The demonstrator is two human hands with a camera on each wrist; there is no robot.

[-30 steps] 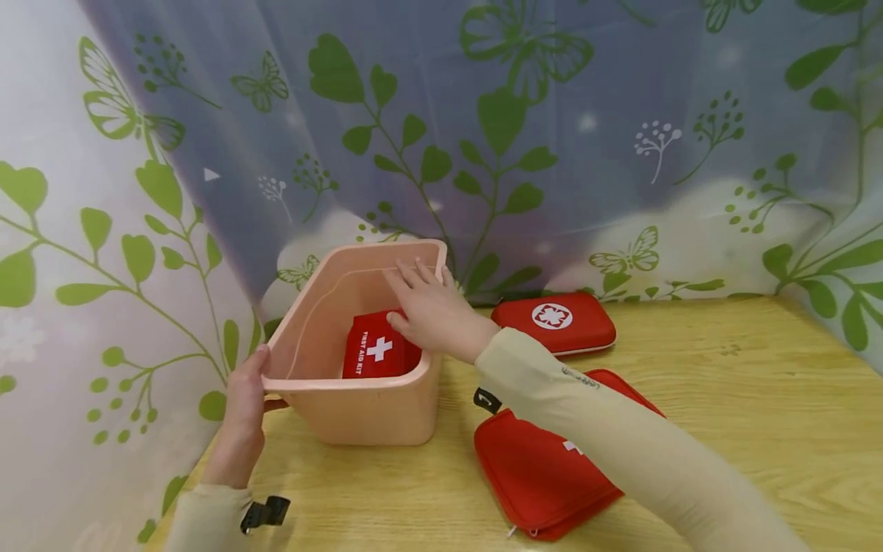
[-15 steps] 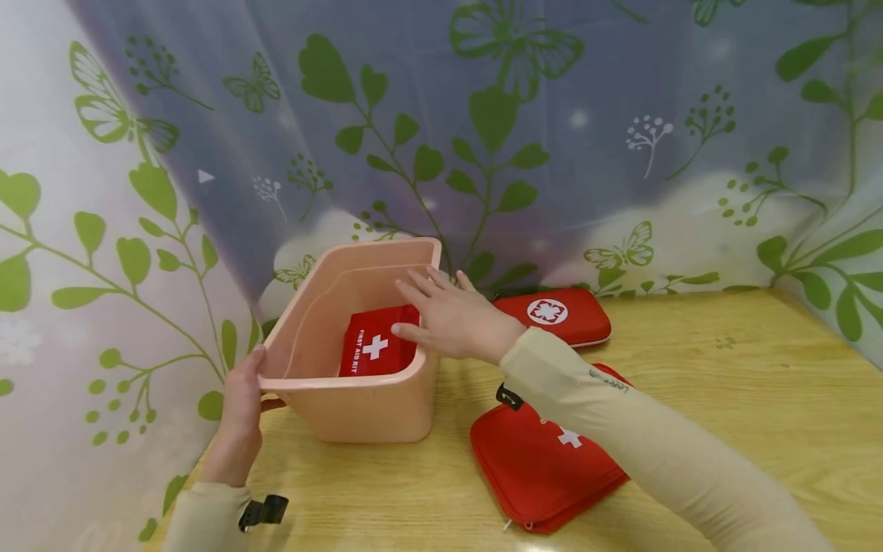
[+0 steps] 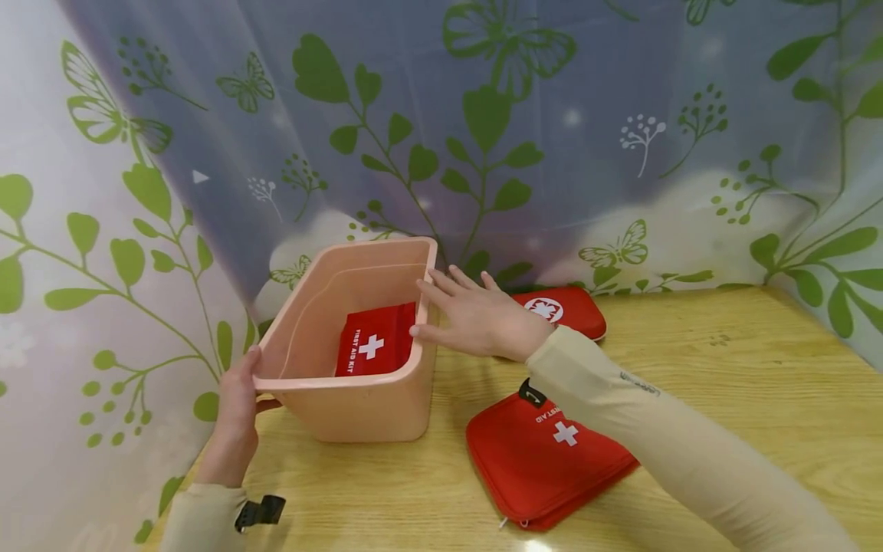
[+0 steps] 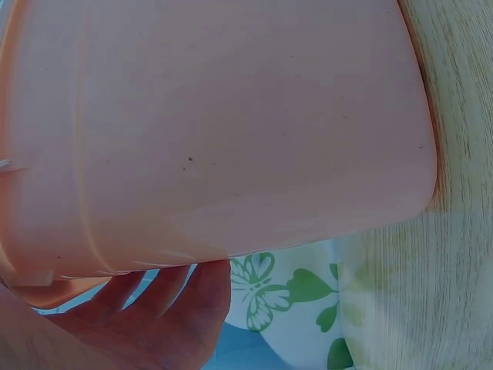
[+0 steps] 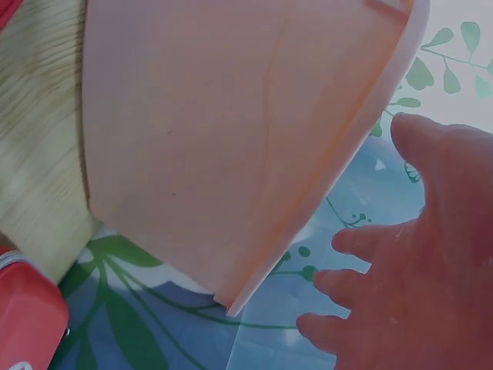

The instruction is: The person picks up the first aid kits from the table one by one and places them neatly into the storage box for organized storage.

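Note:
A peach plastic bin (image 3: pixel 359 410) stands on the table, with a red first aid pouch (image 3: pixel 393 345) inside it, its white cross and lettering facing up. My left hand (image 3: pixel 236 410) grips the bin's left rim; in the left wrist view, the fingers (image 4: pixel 202 304) bend behind the bin's side. Beside the right rim hovers my right hand (image 3: pixel 486 318), holding nothing, fingers spread. From the right wrist, a gap shows between that hand's fingers (image 5: pixel 358 243) and the rim.
A larger red first aid bag (image 3: pixel 545 468) lies right of the bin, below my right forearm. Behind my right hand, a red hard case (image 3: pixel 582 313) with a white round emblem rests against the patterned curtain (image 3: pixel 524 253). The tabletop (image 3: pixel 745 383) is wood-grained.
My right hand has moved right, from over the pouch inside the bin to beside the rim. My left hand keeps its grip on the rim. The view has shifted slightly.

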